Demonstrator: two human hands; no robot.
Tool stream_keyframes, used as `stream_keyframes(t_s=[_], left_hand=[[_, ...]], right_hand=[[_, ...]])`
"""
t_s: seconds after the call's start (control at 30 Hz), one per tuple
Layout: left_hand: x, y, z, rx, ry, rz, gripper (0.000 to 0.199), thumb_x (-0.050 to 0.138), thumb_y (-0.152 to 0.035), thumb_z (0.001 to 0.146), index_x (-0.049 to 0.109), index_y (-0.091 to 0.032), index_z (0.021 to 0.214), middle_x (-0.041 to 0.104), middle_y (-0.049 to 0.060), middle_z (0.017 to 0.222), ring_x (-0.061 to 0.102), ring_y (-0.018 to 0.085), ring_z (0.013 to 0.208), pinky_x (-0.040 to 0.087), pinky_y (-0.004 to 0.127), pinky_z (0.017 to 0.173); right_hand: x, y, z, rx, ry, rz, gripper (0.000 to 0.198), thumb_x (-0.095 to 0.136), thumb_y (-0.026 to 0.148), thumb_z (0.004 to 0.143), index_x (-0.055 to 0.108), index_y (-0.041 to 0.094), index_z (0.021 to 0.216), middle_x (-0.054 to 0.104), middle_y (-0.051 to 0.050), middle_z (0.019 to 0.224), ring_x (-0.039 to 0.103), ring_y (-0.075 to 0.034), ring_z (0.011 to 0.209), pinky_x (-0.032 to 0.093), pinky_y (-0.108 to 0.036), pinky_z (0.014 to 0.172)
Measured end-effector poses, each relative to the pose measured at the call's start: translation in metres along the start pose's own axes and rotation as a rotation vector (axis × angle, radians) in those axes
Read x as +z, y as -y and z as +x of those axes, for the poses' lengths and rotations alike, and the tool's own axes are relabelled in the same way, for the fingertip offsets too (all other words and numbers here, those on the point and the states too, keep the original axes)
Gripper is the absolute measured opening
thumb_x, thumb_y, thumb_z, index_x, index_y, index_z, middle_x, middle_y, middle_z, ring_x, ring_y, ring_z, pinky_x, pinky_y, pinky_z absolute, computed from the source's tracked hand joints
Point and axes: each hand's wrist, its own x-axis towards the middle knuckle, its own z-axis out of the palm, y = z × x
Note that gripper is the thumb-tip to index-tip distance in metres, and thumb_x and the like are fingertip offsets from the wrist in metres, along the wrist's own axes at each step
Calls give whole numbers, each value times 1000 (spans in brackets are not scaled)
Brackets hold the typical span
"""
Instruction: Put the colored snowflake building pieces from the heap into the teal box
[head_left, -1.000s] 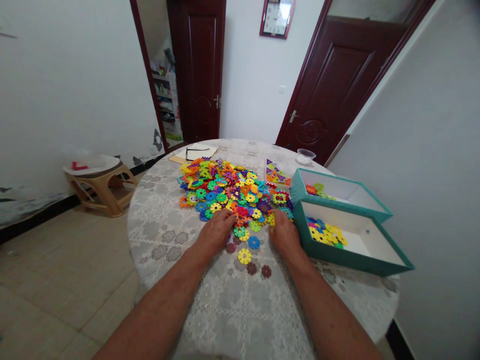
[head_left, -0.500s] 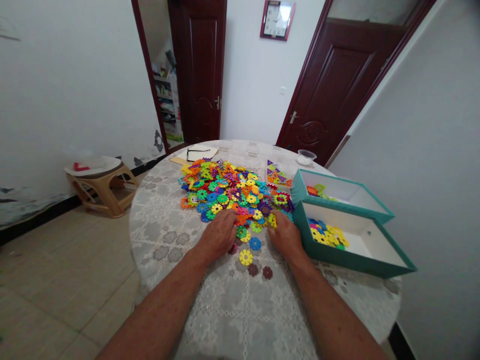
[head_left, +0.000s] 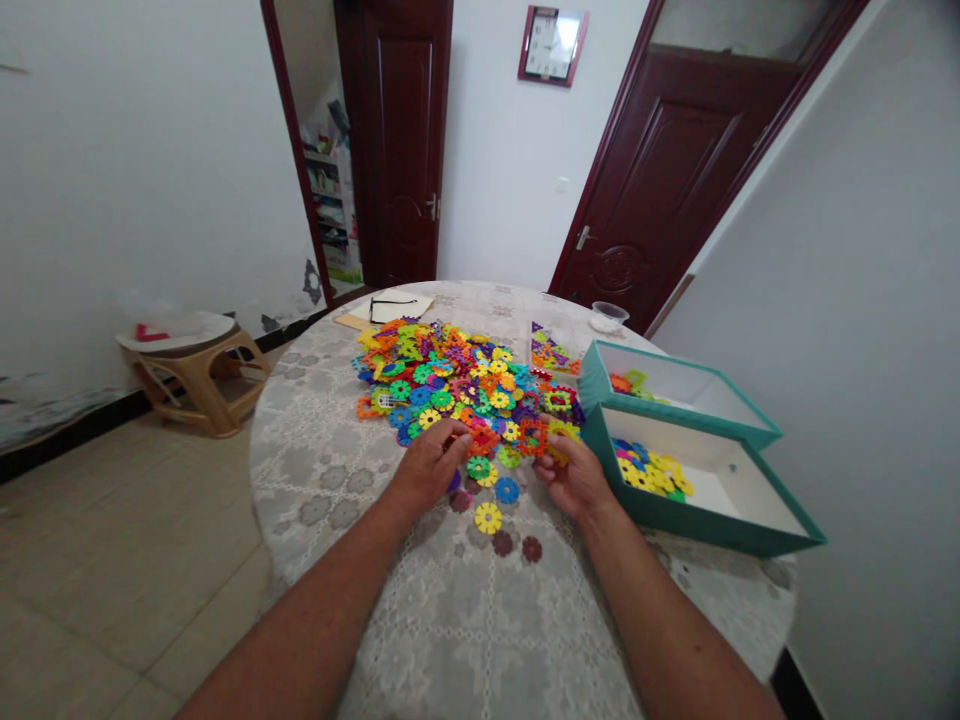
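In the middle of the table lies a heaped pile of colourful plastic interlocking pieces (head_left: 450,375), many of them notched discs. My right hand (head_left: 581,478) is closed on a yellow interlocking piece (head_left: 562,440), with an orange square interlocking piece (head_left: 534,437) at its fingertips. At the pile's near edge my left hand (head_left: 429,468) has thumb and fingers pinched at an orange interlocking piece (head_left: 484,438); the fingers partly hide the grip. Between the hands lie loose discs, among them a yellow disc (head_left: 487,518) and a blue disc (head_left: 507,490).
Right of my right hand stands a green box (head_left: 697,525) holding yellow and blue discs, with a second green box (head_left: 750,405) behind it. Glasses (head_left: 373,308) rest on paper at the far left; a clear bowl (head_left: 609,316) stands far right. A stool (head_left: 206,380) is beside the table.
My right hand has turned and lifted slightly, and an orange square piece now shows beside the yellow one. My left hand has shifted a little left, its thumb now visible.
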Motion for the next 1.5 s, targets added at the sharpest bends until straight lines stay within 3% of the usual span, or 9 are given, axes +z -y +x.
stream_keyframes(t_s=[0.17, 0.37, 0.6, 0.8, 0.97, 1.1, 1.3, 1.43, 1.5], left_hand=[[4, -11, -5, -262, 235, -377, 36, 58, -57, 96, 60, -21, 98, 68, -1, 75, 58, 12, 49, 44, 23, 45], [11, -8, -7, -282, 376, -512, 39, 64, -58, 92, 55, -20, 98, 71, 0, 75, 59, 10, 46, 45, 21, 43], [10, -10, -6, -305, 301, -516, 46, 75, -56, 84, 54, -23, 109, 63, -6, 67, 59, 13, 48, 45, 20, 42], [7, -6, -4, -224, 381, -406, 48, 71, -57, 89, 68, -20, 119, 64, -2, 68, 57, 13, 51, 46, 23, 45], [4, -8, -3, -194, 346, -327, 47, 69, -56, 89, 75, -21, 120, 69, 1, 77, 59, 14, 51, 47, 25, 45], [3, -10, -5, -203, 338, -326, 50, 70, -56, 89, 72, -21, 125, 68, 0, 76, 61, 14, 51, 49, 26, 48], [5, -9, -7, -208, 354, -312, 47, 68, -57, 90, 73, -19, 117, 69, 1, 73, 63, 16, 52, 49, 26, 49], [-1, -12, -3, -77, 163, -120, 36, 60, -52, 95, 77, -21, 101, 78, 7, 93, 73, 22, 74, 57, 33, 67], [-4, -9, -1, 32, 25, 62, 30, 58, -45, 97, 76, -22, 91, 78, 6, 90, 72, 23, 84, 56, 35, 79]], right_hand=[[8, -6, -9, 84, 77, -1, 49, 77, 25, 70, 68, 24, 118, 69, 2, 85, 50, -9, 53, 40, -21, 48], [19, -19, -19, 155, 250, -52, 47, 78, 25, 71, 70, 21, 117, 67, 2, 77, 50, -9, 52, 41, -21, 48], [23, -23, -23, 159, 340, -169, 47, 80, 50, 80, 70, 22, 117, 69, -2, 87, 55, -11, 58, 41, -19, 45], [31, -27, -27, 127, 413, -365, 49, 80, 39, 78, 64, 26, 122, 70, 2, 83, 61, -13, 60, 50, -23, 50], [34, -23, -27, 109, 309, -482, 48, 71, 27, 76, 53, 28, 120, 71, 6, 74, 64, -15, 58, 54, -26, 55], [30, -8, -32, 38, 277, -715, 33, 66, 23, 78, 52, 26, 108, 66, 7, 62, 63, -16, 53, 50, -24, 50], [28, 32, -43, -110, 294, -823, 17, 65, 25, 83, 63, 24, 99, 70, 2, 79, 68, -16, 64, 51, -23, 50], [15, 89, -32, -182, 187, -916, 22, 64, 28, 83, 66, 21, 104, 70, 1, 73, 65, -16, 60, 52, -23, 52], [0, 122, -14, -249, 45, -979, 23, 68, 31, 80, 67, 19, 100, 69, 0, 71, 62, -15, 58, 48, -22, 49]])
